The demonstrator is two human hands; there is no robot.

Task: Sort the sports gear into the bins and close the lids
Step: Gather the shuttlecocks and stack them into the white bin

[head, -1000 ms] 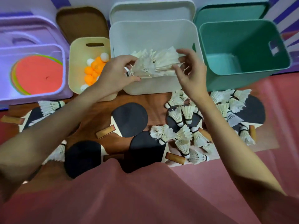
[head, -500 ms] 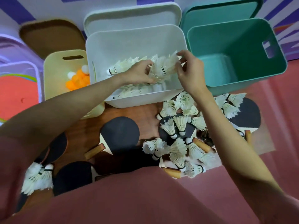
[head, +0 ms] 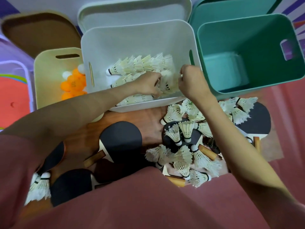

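Wooden worktop [head: 140, 119] carries paddles and loose shuttlecocks [head: 184, 131]. Inside the white bin [head: 132, 40], left hand [head: 148, 84] pinches shuttlecock feathers; right hand [head: 189, 83] is curled, its grip unclear.

Home play area, striped wall [head: 9, 5], storage bins [head: 137, 47]

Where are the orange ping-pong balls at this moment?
In the head view, the orange balls lie inside the cream bin, at the left, directly beside the white bin that holds shuttlecocks.
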